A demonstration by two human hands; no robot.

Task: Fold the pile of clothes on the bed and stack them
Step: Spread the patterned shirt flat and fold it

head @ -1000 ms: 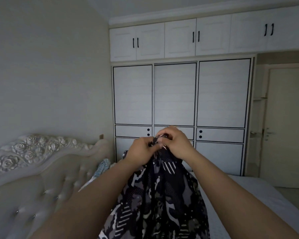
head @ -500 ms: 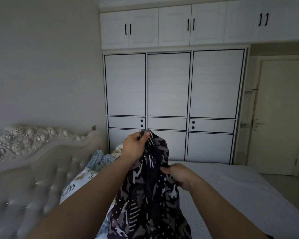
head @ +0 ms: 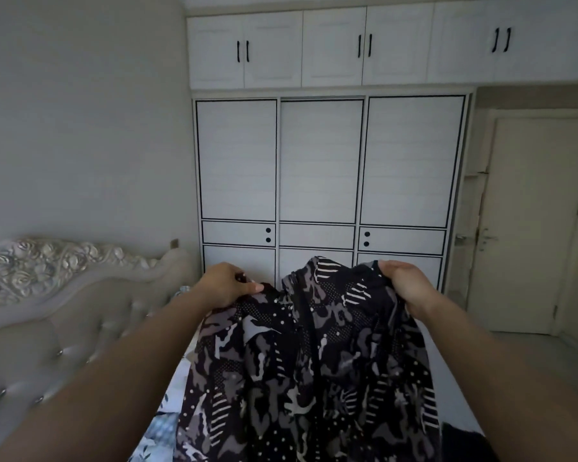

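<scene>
Left hand (head: 226, 285): pinches patterned garment (head: 311, 371) top edge, 9 o'clock.
Right hand (head: 406, 284): grips opposite edge, 3 o'clock.
Room: bed (head: 454, 375) at 5 o'clock of the garment.

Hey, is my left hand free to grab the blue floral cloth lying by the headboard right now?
Probably not: the left hand grips the patterned garment, so it would have to let go before reaching the floral cloth.

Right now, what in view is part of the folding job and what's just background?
In the job:
- patterned garment, held up and spread
- left hand and right hand, each gripping a top corner
- bed

Just there:
- tufted headboard
- wardrobe
- door
</scene>
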